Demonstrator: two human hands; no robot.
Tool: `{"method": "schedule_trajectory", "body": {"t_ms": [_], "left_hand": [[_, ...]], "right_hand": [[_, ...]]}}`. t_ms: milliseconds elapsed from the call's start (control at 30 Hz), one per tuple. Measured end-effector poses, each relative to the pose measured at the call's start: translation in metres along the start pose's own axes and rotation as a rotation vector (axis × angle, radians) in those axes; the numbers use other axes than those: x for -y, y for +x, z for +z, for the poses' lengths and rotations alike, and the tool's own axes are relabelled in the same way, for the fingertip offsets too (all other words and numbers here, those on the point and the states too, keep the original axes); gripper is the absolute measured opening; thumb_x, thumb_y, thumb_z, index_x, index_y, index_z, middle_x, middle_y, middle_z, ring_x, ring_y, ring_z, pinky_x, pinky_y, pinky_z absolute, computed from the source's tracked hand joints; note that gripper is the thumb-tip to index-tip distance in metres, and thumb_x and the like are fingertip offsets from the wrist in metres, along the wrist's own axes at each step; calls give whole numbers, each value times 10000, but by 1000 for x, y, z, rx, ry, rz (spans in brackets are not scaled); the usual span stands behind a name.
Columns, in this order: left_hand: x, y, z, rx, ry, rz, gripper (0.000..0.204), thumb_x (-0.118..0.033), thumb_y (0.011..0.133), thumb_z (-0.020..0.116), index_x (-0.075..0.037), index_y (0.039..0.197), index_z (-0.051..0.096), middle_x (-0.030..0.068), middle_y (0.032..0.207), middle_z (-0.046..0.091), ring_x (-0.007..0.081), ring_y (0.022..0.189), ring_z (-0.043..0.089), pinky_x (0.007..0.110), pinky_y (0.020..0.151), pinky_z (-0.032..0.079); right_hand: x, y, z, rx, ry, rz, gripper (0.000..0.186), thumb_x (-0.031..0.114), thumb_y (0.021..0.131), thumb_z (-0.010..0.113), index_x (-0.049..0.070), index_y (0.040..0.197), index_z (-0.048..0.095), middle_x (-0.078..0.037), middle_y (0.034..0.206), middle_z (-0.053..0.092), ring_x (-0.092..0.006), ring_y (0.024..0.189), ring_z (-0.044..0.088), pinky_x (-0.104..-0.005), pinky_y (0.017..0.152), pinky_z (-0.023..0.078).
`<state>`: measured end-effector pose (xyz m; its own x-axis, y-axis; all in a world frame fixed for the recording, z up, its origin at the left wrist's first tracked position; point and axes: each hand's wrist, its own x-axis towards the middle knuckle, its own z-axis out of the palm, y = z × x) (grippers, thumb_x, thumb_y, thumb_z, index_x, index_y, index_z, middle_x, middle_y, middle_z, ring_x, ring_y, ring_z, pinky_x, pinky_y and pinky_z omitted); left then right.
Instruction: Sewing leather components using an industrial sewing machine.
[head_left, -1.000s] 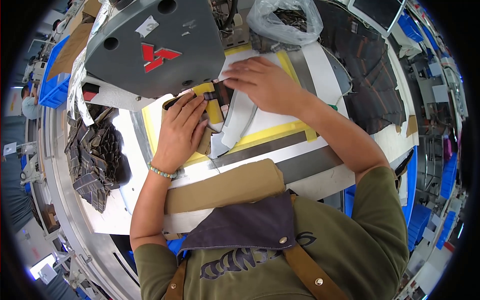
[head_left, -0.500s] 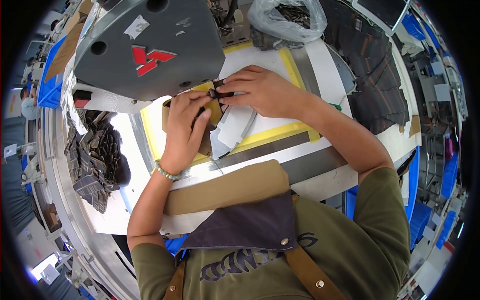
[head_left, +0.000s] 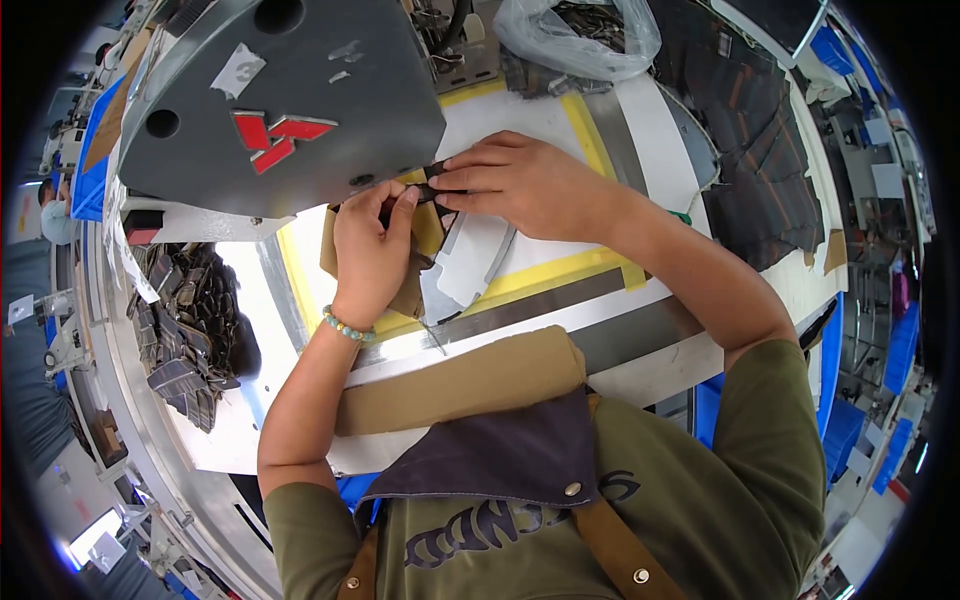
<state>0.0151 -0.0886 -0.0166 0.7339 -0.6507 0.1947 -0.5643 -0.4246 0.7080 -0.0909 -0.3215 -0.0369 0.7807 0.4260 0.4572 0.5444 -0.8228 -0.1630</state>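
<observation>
Under the front of a grey sewing machine head (head_left: pixel 385 120), both hands meet at a small dark fabric piece (head_left: pixel 432 187). My left hand (head_left: pixel 370 250) has thumb and forefinger pinched on its left end, close to the machine's lower edge. On its right side my right hand (head_left: pixel 535 188) reaches over with fingers together, gripping the piece; its thumb is hidden. Just below the fingers lie a white curved plate (head_left: pixel 478 258) and a yellow-brown sheet (head_left: pixel 408 298). The machine head hides what is beneath it.
A pile of dark checked fabric pieces (head_left: pixel 190 325) lies at the left. Behind stands a clear plastic bag (head_left: pixel 520 35) of dark pieces. Dark striped fabric (head_left: pixel 765 175) hangs over the right side. A brown padded roll (head_left: pixel 460 382) lines the table's front edge. Yellow tape (head_left: pixel 590 135) borders the work surface.
My left thumb has closed up against the forefinger at the dark piece. The right hand stays nearly in place. The view has shifted slightly.
</observation>
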Motion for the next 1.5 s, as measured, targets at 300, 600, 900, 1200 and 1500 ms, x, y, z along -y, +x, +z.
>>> {"method": "schedule_trajectory", "body": {"t_ms": [300,600,900,1200,1500], "left_hand": [[-5,-18,-8,-45,63,169,138,-83,1000,729,7,1091,782,126,995,697,335,998,633,437,901,495],[-13,-33,-6,47,330,404,480,-8,914,765,-19,1392,723,148,1345,625,392,1253,581,497,1064,475],[-4,-30,-8,44,366,467,364,-42,929,743,-3,1290,709,155,1348,635,391,1315,600,502,1065,487],[-4,-28,-9,73,385,421,391,-134,1008,712,-65,1392,719,199,1476,577,439,1359,552,530,1125,455],[-4,-28,-7,74,369,416,396,-138,1006,721,-62,1395,709,198,1478,577,433,1353,559,532,1110,463]], "right_hand": [[1,1,-1,2,-23,-13,393,105,915,687,169,1282,815,21,1439,732,-196,1325,660,-398,1152,508],[4,2,-5,-23,8,45,360,90,905,712,141,1247,812,2,1357,744,-230,1253,696,-404,1095,554],[3,2,-3,-56,-27,-2,365,93,904,723,90,1258,810,0,1358,773,-201,1236,720,-382,1076,579],[5,1,-1,-44,-78,-6,364,125,926,711,80,1276,801,1,1365,772,-192,1247,714,-381,1083,573],[6,2,-1,-62,-40,-15,338,138,934,694,78,1248,803,-10,1322,773,-206,1237,707,-391,1084,560]]}}
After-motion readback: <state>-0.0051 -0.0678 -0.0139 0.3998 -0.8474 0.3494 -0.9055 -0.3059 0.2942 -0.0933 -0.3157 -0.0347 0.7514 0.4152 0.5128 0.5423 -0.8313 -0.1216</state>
